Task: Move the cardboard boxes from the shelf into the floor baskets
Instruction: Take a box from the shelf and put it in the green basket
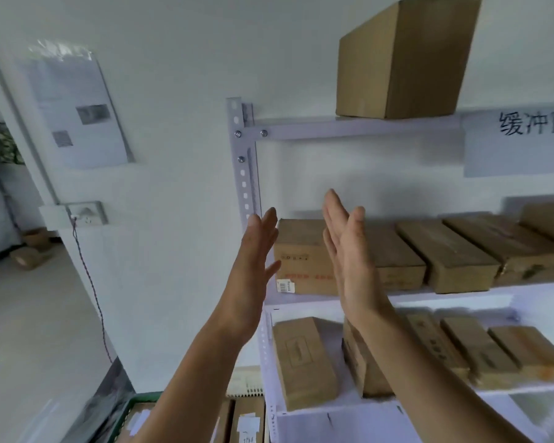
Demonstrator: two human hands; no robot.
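Note:
A white metal shelf stands against the wall. Its middle level carries a row of brown cardboard boxes; the leftmost box has red print and a barcode sticker. My left hand is raised flat and open just left of that box, in front of the shelf post. My right hand is raised flat and open in front of the box's right side, palm facing left. Neither hand holds anything. A large box sits on the top level. A green floor basket at the bottom left holds boxes.
More flat boxes lie on the lower level. A paper sign with characters hangs on the top rail. A wall socket with a dangling cable and a posted sheet are on the wall to the left. Bare floor lies left.

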